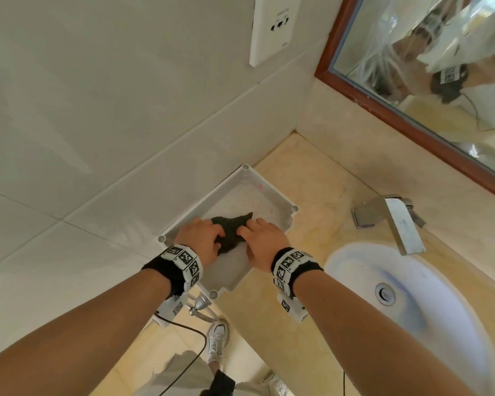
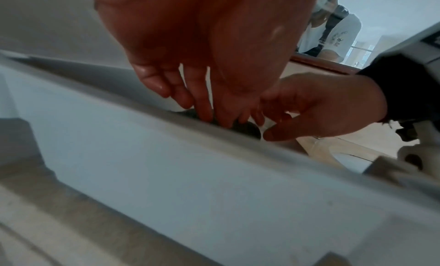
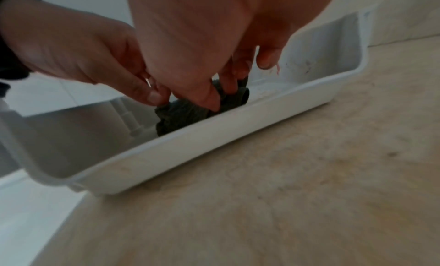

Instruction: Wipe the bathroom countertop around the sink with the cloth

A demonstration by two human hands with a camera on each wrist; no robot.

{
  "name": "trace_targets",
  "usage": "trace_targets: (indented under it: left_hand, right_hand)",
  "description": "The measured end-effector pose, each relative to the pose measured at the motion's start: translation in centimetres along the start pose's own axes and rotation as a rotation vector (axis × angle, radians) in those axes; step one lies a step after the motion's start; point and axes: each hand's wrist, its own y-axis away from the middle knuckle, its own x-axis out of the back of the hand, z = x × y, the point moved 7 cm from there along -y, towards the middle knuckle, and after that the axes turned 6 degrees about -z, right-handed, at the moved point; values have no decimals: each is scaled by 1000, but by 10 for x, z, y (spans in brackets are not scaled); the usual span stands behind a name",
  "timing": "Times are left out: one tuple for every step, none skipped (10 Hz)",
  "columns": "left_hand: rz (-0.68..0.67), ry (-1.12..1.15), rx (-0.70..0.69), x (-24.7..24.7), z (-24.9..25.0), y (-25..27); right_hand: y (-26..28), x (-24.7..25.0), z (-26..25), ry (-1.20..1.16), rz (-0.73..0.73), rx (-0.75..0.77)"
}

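Observation:
A crumpled dark green cloth [image 1: 232, 224] lies inside a shallow white tray [image 1: 280, 195] on the beige countertop [image 1: 320, 190], against the tiled wall. Both hands reach into the tray. My left hand [image 1: 219, 234] has its fingers curled over the cloth's left end. My right hand [image 1: 245, 231] holds its right side. In the right wrist view the right thumb and fingers [image 3: 214, 101] pinch the cloth [image 3: 181, 116] above the tray wall [image 3: 190, 153], and the left hand [image 3: 156, 99] pinches its edge. The left wrist view shows only a sliver of cloth [image 2: 245, 128] under the left fingers [image 2: 202, 108].
The white sink basin [image 1: 429, 310] with its drain is to the right, with a chrome faucet [image 1: 397, 221] behind it. A wood-framed mirror [image 1: 440, 67] hangs on the far wall and a wall socket [image 1: 272, 27] on the left wall. The countertop's front edge runs just below my wrists.

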Motion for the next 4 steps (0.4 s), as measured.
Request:
trace_targets:
  left_hand:
    - [20, 138, 65, -1, -6, -1]
    - [-62, 114, 78, -8, -9, -4]
    - [-155, 82, 68, -14, -9, -4]
    - [-109, 81, 53, -3, -8, -5]
  right_hand:
    - [-3, 7, -2, -78, 92, 10]
    - [-11, 4, -3, -31, -48, 3]
    - [-4, 3, 3, -9, -159, -54]
    - [3, 6, 12, -67, -153, -109]
